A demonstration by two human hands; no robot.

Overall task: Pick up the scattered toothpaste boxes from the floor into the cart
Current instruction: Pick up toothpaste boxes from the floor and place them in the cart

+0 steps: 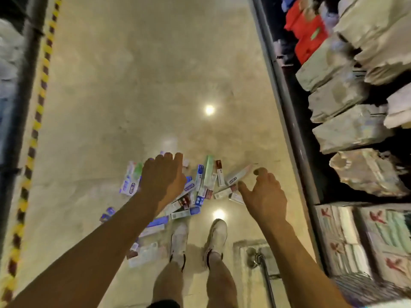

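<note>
Several toothpaste boxes [205, 183] lie in a loose heap on the beige floor just ahead of my feet, and more boxes [144, 250] trail back to the left of my left shoe. My left hand [163, 177] reaches down over the left part of the heap, fingers hanging relaxed, holding nothing that I can see. My right hand [263, 193] hovers above the heap's right edge with loosely bent fingers and nothing in it. A grey metal leg with a caster [255, 256], possibly part of the cart, shows at the lower right; the basket is out of view.
Shelving [295, 134] runs along the right, stacked with wrapped bundles [347, 130], red packs [309, 34] and boxed goods [382, 241]. A yellow-and-black hazard stripe [33, 138] borders the floor at left beside dark racking. My white shoes [215, 236] stand behind the heap.
</note>
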